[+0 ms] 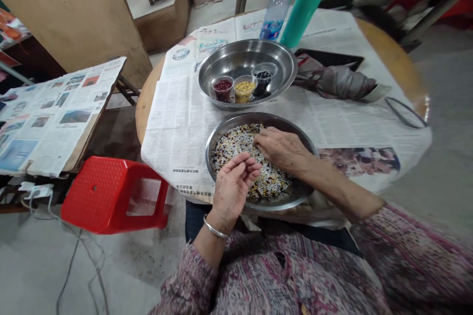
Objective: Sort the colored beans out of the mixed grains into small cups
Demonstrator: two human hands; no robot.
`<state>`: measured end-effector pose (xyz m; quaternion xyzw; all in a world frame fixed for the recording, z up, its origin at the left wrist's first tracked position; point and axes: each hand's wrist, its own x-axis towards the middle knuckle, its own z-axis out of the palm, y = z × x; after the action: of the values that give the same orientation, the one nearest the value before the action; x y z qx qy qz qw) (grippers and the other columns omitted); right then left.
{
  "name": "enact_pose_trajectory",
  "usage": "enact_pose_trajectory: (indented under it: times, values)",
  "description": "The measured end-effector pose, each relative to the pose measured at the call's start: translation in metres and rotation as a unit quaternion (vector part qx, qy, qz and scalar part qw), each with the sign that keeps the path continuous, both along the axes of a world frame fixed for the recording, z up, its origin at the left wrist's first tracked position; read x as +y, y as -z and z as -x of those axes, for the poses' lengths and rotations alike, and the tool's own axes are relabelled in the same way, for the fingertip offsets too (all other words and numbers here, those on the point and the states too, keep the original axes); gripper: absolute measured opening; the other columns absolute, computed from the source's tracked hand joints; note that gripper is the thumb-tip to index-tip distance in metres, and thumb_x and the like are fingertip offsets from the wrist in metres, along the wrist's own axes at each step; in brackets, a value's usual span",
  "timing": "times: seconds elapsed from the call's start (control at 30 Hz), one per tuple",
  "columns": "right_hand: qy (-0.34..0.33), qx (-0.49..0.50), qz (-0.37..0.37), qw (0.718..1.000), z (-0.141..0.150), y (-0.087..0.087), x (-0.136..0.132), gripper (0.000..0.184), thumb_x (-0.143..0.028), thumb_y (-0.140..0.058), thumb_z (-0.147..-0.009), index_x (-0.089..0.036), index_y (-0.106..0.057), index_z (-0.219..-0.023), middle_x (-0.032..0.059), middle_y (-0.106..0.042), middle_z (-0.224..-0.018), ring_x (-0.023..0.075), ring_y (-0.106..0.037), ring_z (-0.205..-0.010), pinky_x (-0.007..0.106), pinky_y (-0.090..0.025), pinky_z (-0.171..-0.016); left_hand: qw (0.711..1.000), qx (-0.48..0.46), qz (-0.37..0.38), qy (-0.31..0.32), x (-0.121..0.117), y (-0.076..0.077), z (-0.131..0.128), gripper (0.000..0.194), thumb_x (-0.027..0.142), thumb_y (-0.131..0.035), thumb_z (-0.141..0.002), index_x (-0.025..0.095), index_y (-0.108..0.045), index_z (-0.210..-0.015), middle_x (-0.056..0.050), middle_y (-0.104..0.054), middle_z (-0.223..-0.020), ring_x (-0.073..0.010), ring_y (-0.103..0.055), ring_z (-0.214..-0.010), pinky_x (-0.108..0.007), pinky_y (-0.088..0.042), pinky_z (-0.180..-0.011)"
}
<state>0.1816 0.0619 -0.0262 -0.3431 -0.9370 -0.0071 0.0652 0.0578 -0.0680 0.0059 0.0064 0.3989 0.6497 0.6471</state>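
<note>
In the head view, the left hand is palm up above the near rim side of the steel basin, fingers half curled; I cannot tell whether it holds anything. The right hand dips bunched fingertips to the mixed grains and beans, which lie in that basin beneath both hands, on the newspaper-covered counter; its grasp is hidden.

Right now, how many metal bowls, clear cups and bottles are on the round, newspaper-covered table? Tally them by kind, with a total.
Metal bowls: 2
Clear cups: 3
Bottles: 2
Total: 7
</note>
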Motion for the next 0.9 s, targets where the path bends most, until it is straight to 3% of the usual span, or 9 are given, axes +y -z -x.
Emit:
enact_pose_trajectory:
  times: [0.2, 0.37, 0.47, 0.77, 0.9]
  values:
    - [0.005, -0.005, -0.014, 1.0, 0.001, 0.0, -0.002, 0.025, -0.01, -0.042, -0.09, -0.013, -0.067, -0.09, 0.0154, -0.069, -0.091, 0.0243, -0.06, -0.086, 0.032, -0.042, -0.071, 1.0, -0.002, -0.008, -0.004, 0.0, 0.001, 0.0, 0.017, 0.005, -0.059, -0.089, 0.01, -0.073, -0.095, -0.006, -0.073, -0.087, -0.0113, -0.071, -0.078, -0.027, -0.053, -0.09]
    - [0.027, 0.105, 0.052, 0.993, -0.011, 0.002, 0.004, 0.031, -0.02, -0.04, -0.098, -0.016, -0.071, -0.102, 0.0112, -0.074, -0.102, 0.0228, -0.066, -0.095, 0.033, -0.047, -0.082, 1.0, 0.002, -0.008, -0.001, -0.001, 0.004, 0.0, 0.015, 0.007, -0.062, -0.087, 0.011, -0.073, -0.097, -0.006, -0.073, -0.089, -0.0126, -0.071, -0.08, -0.03, -0.052, -0.094]
    - [0.07, 0.138, 0.083, 0.985, -0.018, 0.001, 0.009, 0.029, -0.025, -0.046, -0.097, -0.019, -0.073, -0.104, 0.0075, -0.075, -0.106, 0.0212, -0.068, -0.095, 0.031, -0.048, -0.08, 1.0, 0.001, -0.012, 0.001, 0.0, 0.003, 0.001, 0.015, 0.007, -0.061, -0.087, 0.011, -0.073, -0.096, -0.006, -0.073, -0.088, -0.0123, -0.071, -0.079, -0.029, -0.053, -0.092]
    - [0.026, 0.022, -0.014, 0.999, -0.007, -0.005, 0.0, 0.029, -0.018, -0.045, -0.093, -0.016, -0.073, -0.088, 0.0123, -0.073, -0.09, 0.0228, -0.064, -0.083, 0.032, -0.04, -0.068, 1.0, 0.003, 0.004, 0.0, 0.0, 0.001, 0.0, 0.014, 0.008, -0.062, -0.088, 0.011, -0.073, -0.096, -0.006, -0.073, -0.087, -0.0133, -0.072, -0.082, -0.03, -0.052, -0.094]
    - [0.058, 0.029, 0.009, 0.998, -0.005, -0.004, 0.003, 0.028, -0.021, -0.043, -0.094, -0.018, -0.071, -0.09, 0.0102, -0.073, -0.092, 0.0217, -0.064, -0.084, 0.032, -0.041, -0.069, 1.0, 0.004, -0.003, 0.003, 0.0, 0.002, 0.0, 0.015, 0.008, -0.062, -0.087, 0.011, -0.072, -0.097, -0.006, -0.073, -0.087, -0.0136, -0.072, -0.083, -0.03, -0.053, -0.094]
